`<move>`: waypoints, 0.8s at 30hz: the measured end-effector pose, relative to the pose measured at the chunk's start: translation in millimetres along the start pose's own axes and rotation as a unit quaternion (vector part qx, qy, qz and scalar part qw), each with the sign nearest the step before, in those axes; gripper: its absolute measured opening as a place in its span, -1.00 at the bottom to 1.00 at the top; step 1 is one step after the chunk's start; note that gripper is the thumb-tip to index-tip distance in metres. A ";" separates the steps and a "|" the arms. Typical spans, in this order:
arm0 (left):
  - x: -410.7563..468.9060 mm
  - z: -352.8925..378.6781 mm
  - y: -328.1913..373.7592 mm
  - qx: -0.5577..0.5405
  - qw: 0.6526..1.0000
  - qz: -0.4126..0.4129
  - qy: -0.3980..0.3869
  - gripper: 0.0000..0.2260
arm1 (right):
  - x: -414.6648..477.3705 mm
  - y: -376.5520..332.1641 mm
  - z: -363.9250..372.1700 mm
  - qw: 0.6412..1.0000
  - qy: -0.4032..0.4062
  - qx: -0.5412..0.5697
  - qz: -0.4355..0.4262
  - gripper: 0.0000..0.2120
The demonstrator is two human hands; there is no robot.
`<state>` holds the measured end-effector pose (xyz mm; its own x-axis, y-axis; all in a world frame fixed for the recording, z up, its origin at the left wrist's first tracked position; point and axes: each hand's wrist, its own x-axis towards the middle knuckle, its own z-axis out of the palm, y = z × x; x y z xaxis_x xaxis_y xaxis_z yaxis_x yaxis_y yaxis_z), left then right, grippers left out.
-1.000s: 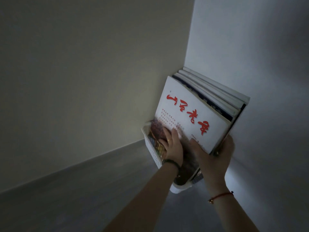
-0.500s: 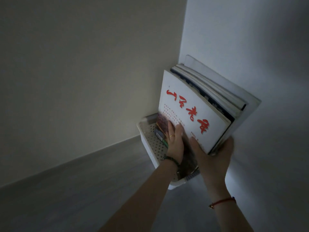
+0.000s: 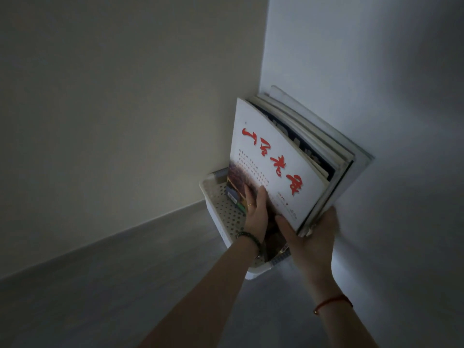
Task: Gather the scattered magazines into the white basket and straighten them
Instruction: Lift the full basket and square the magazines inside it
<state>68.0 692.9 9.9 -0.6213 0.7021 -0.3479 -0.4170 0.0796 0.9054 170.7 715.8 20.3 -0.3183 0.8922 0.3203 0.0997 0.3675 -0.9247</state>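
Note:
A white perforated basket stands on the floor in the room's corner. Several magazines stand in it on edge, leaning back toward the right wall. The front magazine has a white cover with red brush characters. My left hand lies flat on the lower part of that cover, fingers spread. The near edge of the stack is clasped by my right hand, thumb on the front cover, fingers behind. The bottoms of the magazines are hidden inside the basket.
Two pale walls meet right behind the basket. A grey floor stretches left and toward me. The scene is dim.
The stack has tipped more upright and shifted toward the right side of the basket, baring more of the perforated bottom on the left. Both hands stayed on the magazines.

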 end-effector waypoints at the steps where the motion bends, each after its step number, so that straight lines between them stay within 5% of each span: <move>1: -0.8 -0.9 -2.2 -0.004 1.000 -0.003 0.003 -0.34 | -1.0 -0.2 -1.4 1.000 -0.007 -0.013 -0.006 -0.21; 5: -4.4 -1.3 -8.3 -0.041 0.996 -0.073 -0.012 -0.39 | -9.4 2.2 -7.2 0.992 -0.030 -0.126 -0.002 -0.20; 10: -13.8 -1.0 -9.1 -0.060 0.995 -0.062 -0.040 -0.46 | -16.3 11.3 -20.8 0.966 -0.079 -0.246 0.012 -0.38; 14: -19.2 -2.6 -1.6 -0.019 0.999 -0.034 -0.029 -0.49 | -12.5 7.2 -30.3 0.972 -0.081 -0.219 0.020 -0.57; 18: -29.7 -18.5 7.5 0.056 0.995 0.086 0.013 -0.50 | -37.9 8.8 -36.7 0.986 0.004 -0.116 0.116 -0.39; 21: -34.0 -27.8 17.3 0.006 0.998 0.008 0.055 -0.54 | -46.1 6.9 -27.9 0.989 0.032 -0.092 0.114 -0.31; 24: -34.1 -24.7 22.4 -0.096 0.987 -0.126 0.006 -0.56 | -37.9 2.3 -15.5 0.991 0.018 -0.092 0.092 -0.36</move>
<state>63.5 653.3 36.0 -0.4882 0.6689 -0.5606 -0.6774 0.1145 0.7266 197.6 686.8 9.3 -0.2449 0.9562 0.1601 0.3249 0.2366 -0.9157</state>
